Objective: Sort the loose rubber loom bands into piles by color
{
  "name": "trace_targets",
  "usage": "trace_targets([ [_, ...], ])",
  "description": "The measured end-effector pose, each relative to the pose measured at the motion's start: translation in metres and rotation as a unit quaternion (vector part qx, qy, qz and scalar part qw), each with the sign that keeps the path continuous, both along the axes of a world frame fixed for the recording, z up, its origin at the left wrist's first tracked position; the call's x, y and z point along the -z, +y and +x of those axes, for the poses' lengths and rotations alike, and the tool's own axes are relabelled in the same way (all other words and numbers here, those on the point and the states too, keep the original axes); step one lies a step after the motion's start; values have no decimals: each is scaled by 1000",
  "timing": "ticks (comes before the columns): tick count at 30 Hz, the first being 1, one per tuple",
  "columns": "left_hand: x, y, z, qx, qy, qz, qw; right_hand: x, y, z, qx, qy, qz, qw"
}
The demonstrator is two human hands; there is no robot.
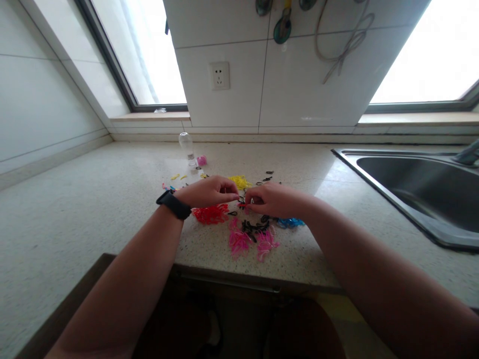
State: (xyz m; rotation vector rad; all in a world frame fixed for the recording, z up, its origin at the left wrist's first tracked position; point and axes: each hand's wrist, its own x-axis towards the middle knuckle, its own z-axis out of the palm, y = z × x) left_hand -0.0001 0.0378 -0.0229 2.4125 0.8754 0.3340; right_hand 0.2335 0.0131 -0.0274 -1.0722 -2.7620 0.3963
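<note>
A speckled tabletop (123, 219) runs below a tiled wall (228, 107). Left of the yellow pile (239, 182) stands a clear bottle (186, 144); nearer, red bands (209, 214). Just before the yellow pile, the left hand (226, 190) curls, its grip unclear; the right hand (258, 198) pinches a small red piece (242, 205). Right of the yellow pile lie blue bands (290, 223), then the sink (419, 192).

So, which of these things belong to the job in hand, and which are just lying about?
Probably part of the job, being at or around the left hand and right hand:
- red bands
- yellow bands
- black bands
- pink bands
- blue bands

Probably just about:
- clear bottle
- small pink item
- cord on the wall
- sink
</note>
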Motion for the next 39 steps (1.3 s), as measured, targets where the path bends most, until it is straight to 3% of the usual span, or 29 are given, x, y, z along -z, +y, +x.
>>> trace_targets([
  [39,10,8,-3,-7,63,6,998,5,-1,-1,-1,-78,28,997],
])
